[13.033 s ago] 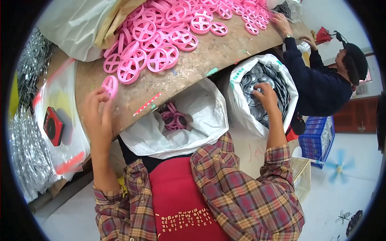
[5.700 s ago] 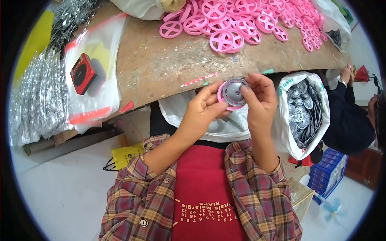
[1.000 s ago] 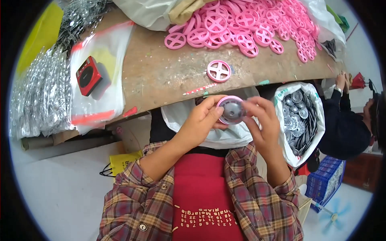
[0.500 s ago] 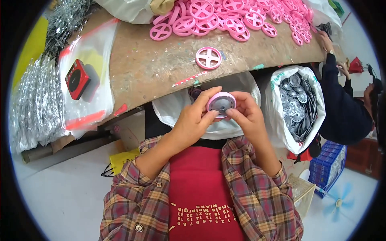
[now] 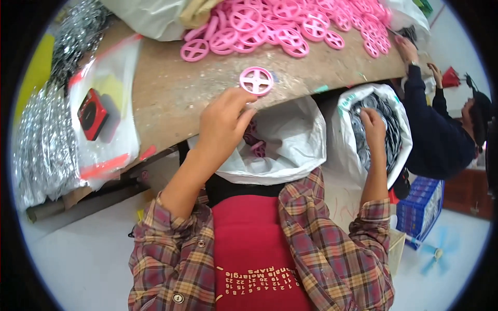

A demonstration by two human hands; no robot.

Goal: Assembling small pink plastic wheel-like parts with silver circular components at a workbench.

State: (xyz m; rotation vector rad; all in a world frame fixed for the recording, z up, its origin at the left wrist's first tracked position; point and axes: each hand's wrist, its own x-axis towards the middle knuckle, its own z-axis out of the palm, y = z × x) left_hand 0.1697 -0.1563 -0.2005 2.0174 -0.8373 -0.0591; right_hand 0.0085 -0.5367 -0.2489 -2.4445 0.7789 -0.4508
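On the near part of the table lies a pink four-spoked wheel rim (image 5: 256,81). My left hand (image 5: 224,118) reaches its near edge, thumb and forefinger apart; whether a fingertip touches it I cannot tell. To the right, my right hand (image 5: 374,129) is over a white sack full of grey plastic wheel discs (image 5: 390,111), its fingers bent close together among the upper discs. What they hold, if anything, is hidden. Between my arms a white sack (image 5: 290,168) gapes open at the table edge, with a few dark pinkish wheels (image 5: 258,147) inside.
A heap of pink rims (image 5: 270,26) covers the far side of the table (image 5: 171,98). At left are a red and black device (image 5: 93,115) on plastic bags and silvery tinsel (image 5: 46,135). A co-worker (image 5: 441,135) sits at right, near a blue crate (image 5: 419,207).
The pink rim with a grey disc in it has left both hands. My left hand has moved up to the rim on the table; my right has gone right into the disc sack.
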